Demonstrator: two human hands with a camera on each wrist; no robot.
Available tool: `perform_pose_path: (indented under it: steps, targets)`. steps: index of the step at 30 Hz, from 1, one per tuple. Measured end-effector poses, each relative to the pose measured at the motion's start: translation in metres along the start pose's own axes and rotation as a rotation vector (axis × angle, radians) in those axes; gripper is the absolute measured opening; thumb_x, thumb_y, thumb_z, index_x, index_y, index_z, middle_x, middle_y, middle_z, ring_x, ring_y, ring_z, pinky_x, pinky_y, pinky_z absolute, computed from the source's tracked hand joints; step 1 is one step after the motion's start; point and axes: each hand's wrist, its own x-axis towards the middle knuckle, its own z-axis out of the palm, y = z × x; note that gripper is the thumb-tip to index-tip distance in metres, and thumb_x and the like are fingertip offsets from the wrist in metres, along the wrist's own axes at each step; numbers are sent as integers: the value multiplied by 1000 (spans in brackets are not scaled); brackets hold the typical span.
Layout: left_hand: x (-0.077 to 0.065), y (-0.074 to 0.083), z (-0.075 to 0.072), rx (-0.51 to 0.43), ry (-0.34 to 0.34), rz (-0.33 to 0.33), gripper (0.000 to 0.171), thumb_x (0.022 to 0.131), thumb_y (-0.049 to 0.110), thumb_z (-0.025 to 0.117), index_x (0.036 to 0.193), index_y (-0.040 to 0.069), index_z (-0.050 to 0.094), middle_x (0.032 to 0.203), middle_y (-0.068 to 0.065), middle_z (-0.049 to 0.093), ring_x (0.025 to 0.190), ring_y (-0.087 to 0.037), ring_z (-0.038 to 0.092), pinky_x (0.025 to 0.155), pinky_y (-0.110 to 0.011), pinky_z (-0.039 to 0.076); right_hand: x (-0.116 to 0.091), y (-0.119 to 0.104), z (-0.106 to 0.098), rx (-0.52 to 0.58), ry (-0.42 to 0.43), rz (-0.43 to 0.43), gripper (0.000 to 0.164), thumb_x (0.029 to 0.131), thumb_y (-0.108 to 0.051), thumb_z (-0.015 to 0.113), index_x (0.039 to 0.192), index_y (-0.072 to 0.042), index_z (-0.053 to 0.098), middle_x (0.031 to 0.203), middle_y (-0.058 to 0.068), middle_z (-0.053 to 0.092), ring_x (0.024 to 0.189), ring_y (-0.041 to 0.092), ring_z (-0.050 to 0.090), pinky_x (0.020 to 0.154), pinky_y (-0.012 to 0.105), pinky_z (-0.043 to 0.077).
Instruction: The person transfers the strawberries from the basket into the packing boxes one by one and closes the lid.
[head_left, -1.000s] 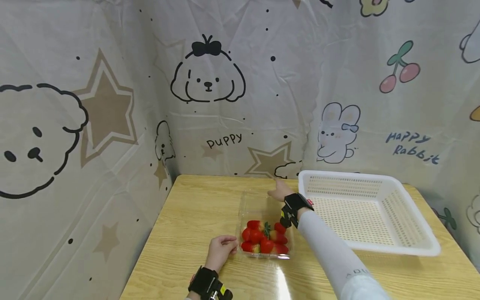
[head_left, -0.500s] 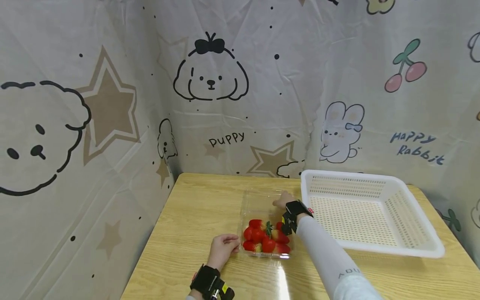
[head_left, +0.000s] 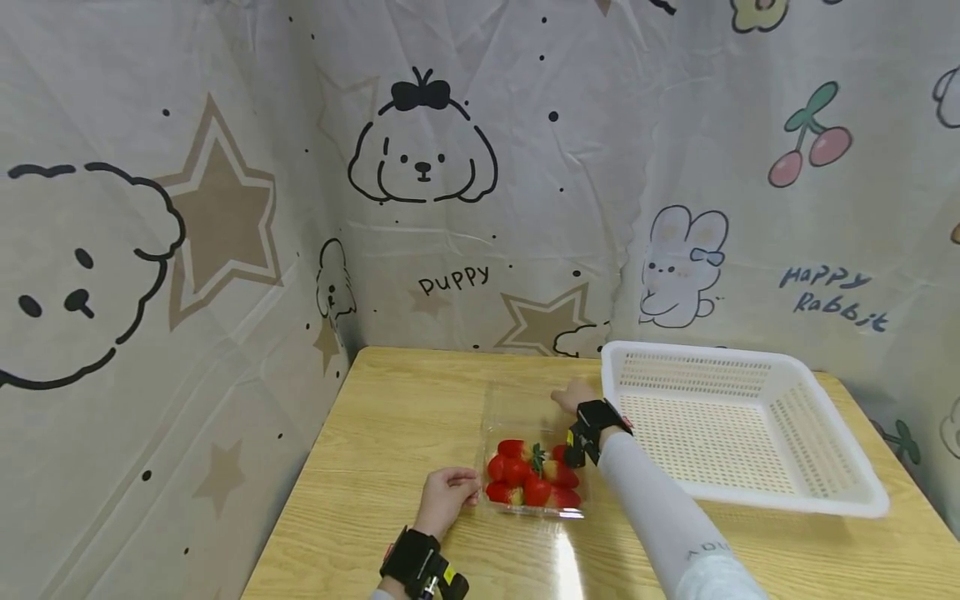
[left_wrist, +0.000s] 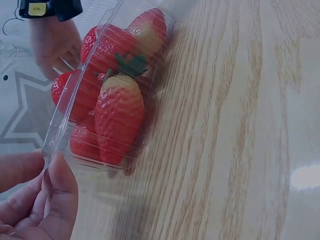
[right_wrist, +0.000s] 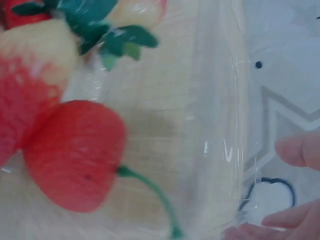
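A clear plastic clamshell box [head_left: 525,512] lies on the table with several red strawberries [head_left: 536,490] in its near half. Its transparent lid [head_left: 517,402] is folded out toward the wall. At the box's near left corner, my left hand [head_left: 444,500] pinches the rim [left_wrist: 56,137] between thumb and fingers, as the left wrist view shows. My right hand [head_left: 576,395] is by the lid's right edge. In the right wrist view its thumb and fingers [right_wrist: 292,222] stand apart; whether they touch the plastic I cannot tell. A strawberry with a green stem [right_wrist: 75,155] shows there too.
A white slotted basket [head_left: 750,496] stands on the right side of the wooden table [head_left: 405,408], just right of my right arm. Printed cloth [head_left: 450,233] hangs behind the table and along its left side.
My right hand has drawn back from the table's far edge and shifted a little rightward beside the lid. My left hand keeps its place on the box corner.
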Motion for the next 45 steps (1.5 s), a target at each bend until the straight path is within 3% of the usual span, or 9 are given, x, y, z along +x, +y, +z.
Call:
perform_pose_path:
  steps: [4,5,6,10,19,27,35,39,45]
  targets:
    - [-2,2,1,2,-2,8,24,83,-3,60,100,-19,57,76,-11,64,67,-15,61,57,-22,55,-34,-39,-33,41,66,-14,77,86,-40,52,133,16,29,127,34,42,113,42,45,87,42,46]
    - [-2,3,1,2,-3,9,24,83,-3,60,100,-19,57,77,-11,64,67,-15,61,57,-22,55,-52,-57,-47,72,51,6,77,87,-36,52,135,15,24,131,34,38,118,43,41,94,43,42]
    - [-2,3,1,1,-6,16,24,83,-3,60,100,-20,56,77,-12,64,67,-15,61,57,-22,55,-55,-62,-53,67,60,13,76,86,-34,53,134,18,24,129,38,37,116,46,41,93,45,43]
    - [-6,9,2,-4,-14,23,23,83,-5,59,99,-22,55,78,-17,64,65,-15,61,58,-26,56,-116,-114,-97,125,58,30,73,88,-25,51,136,18,16,134,41,26,124,48,29,102,51,32]
    - [-3,1,3,3,14,24,23,82,-4,61,97,-20,57,73,-10,63,64,-13,60,56,-21,54,-170,-126,-121,284,175,-109,47,96,-25,43,127,10,36,120,34,43,110,42,45,89,51,42]
    - [-4,1,4,32,20,21,23,82,-2,62,98,-19,58,74,-11,64,62,-11,59,58,-25,55,-220,-119,-107,382,301,-42,41,98,-36,37,105,2,49,111,23,53,102,35,53,83,43,45]
    - [-4,-1,7,54,41,27,23,83,-1,61,98,-18,59,77,-14,65,64,-14,61,59,-27,56,-259,-111,-70,500,451,-128,17,92,-14,53,91,4,52,101,21,54,98,36,57,87,43,49]
    - [-5,-1,7,48,39,19,24,84,1,61,98,-18,59,78,-15,65,64,-12,60,58,-26,55,-277,-100,-45,549,473,-195,5,87,1,54,88,5,52,102,21,52,100,35,53,87,47,48]
    - [-7,0,6,23,38,19,23,88,2,57,100,-18,58,79,-14,64,67,-15,62,59,-27,56,-289,-85,-17,481,490,-235,12,78,9,57,86,1,53,107,24,55,101,37,51,82,53,45]
